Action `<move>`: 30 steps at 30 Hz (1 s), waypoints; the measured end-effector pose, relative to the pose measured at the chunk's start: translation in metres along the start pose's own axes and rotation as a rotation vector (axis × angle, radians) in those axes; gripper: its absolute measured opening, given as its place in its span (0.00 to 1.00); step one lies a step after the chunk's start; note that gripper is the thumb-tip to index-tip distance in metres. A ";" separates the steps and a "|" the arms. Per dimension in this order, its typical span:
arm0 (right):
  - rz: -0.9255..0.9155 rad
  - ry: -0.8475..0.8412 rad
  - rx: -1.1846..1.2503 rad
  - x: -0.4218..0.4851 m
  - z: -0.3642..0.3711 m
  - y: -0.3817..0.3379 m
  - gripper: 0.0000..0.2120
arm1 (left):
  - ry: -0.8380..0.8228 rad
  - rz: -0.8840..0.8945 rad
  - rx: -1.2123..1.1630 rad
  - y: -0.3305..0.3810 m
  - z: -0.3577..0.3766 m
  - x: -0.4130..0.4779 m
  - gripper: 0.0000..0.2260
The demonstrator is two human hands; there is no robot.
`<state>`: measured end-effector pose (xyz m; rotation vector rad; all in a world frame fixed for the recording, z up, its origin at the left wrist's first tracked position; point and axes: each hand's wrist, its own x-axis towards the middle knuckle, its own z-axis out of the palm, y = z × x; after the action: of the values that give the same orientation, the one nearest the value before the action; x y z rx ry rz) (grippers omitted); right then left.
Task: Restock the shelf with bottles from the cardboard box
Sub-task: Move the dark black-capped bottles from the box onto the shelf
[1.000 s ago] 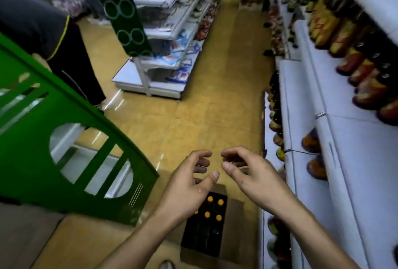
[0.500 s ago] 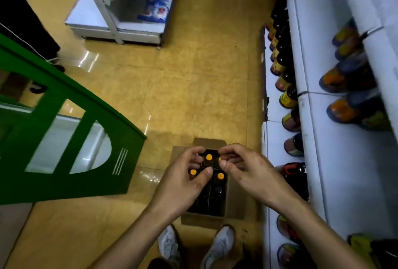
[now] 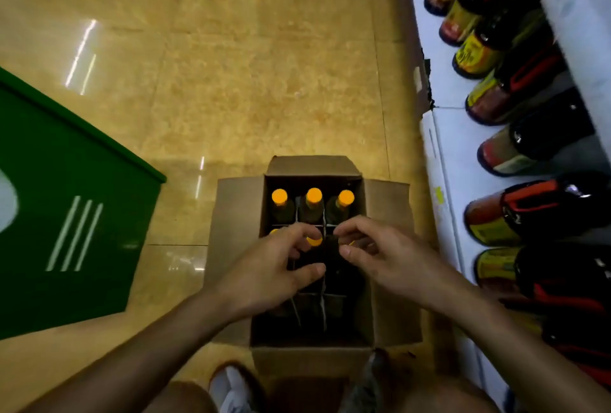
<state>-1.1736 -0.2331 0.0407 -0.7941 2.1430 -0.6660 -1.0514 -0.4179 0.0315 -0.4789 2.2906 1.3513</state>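
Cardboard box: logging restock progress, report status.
Left hand, right hand curled over second-row caps, grip unclear. Three orange-capped bottles upright in far row. Box flaps open, nothing blocking.

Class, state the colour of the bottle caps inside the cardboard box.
The caps are orange; head view.

Head camera looks steeply down, close above the cardboard box (image 3: 312, 359).

Middle-row bottle caps (image 3: 313, 241) mostly hidden under hands (image 3: 267, 275); shelf labels (image 3: 472, 55) blurred.
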 end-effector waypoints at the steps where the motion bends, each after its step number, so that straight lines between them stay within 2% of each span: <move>1: -0.017 -0.005 -0.015 0.006 0.008 0.012 0.13 | -0.037 0.023 0.034 -0.012 0.004 0.011 0.21; 5: -0.113 -0.052 -0.080 0.029 0.041 0.057 0.14 | -0.194 0.125 0.216 -0.054 0.023 0.053 0.22; 11: -0.248 -0.033 -0.272 0.038 0.074 0.098 0.14 | -0.314 0.188 0.269 -0.092 0.052 0.081 0.22; 14: -0.292 -0.032 -0.355 0.036 0.083 0.107 0.16 | -0.308 0.201 0.295 -0.101 0.060 0.088 0.21; 18: -0.334 -0.025 -0.542 0.036 0.092 0.111 0.20 | -0.220 0.216 0.306 -0.112 0.070 0.093 0.22; 23: -0.358 0.048 -0.861 0.037 0.104 0.120 0.18 | -0.134 0.225 0.233 -0.121 0.079 0.096 0.22; 26: -0.363 0.045 -0.868 0.039 0.102 0.117 0.13 | -0.098 0.233 0.254 -0.122 0.079 0.096 0.23; 30: -0.374 0.075 -0.814 0.038 0.099 0.120 0.14 | -0.075 0.228 0.228 -0.120 0.082 0.095 0.24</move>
<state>-1.1556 -0.1994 -0.1151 -1.6415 2.3536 0.0475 -1.0563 -0.4083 -0.1423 -0.0942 2.4542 1.1638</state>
